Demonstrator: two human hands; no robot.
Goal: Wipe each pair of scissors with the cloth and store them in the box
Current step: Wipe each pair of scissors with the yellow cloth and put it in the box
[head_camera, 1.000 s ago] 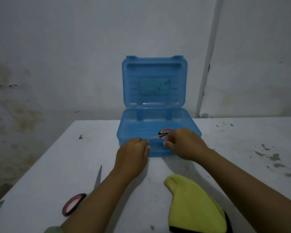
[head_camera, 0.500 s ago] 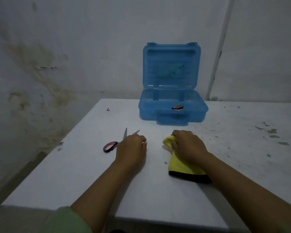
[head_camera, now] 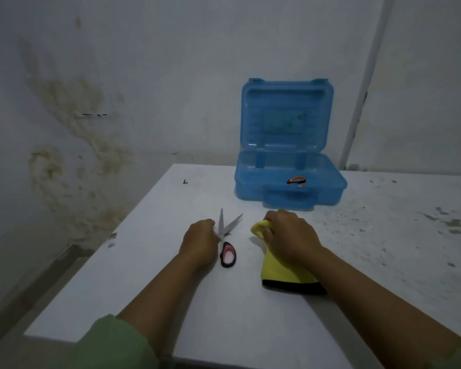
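Since 1 second ago both hands have left the box [head_camera: 290, 193]; left hand [head_camera: 200, 242] grips the red-handled scissors [head_camera: 227, 242]; right hand [head_camera: 290, 235] clutches the cloth [head_camera: 280, 270]; wiping pair 2 likely follows.

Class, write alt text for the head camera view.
On a white table, a left hand grips red-handled scissors with open blades, while the right hand clutches a yellow cloth. Behind stands an open blue box holding orange-handled scissors.
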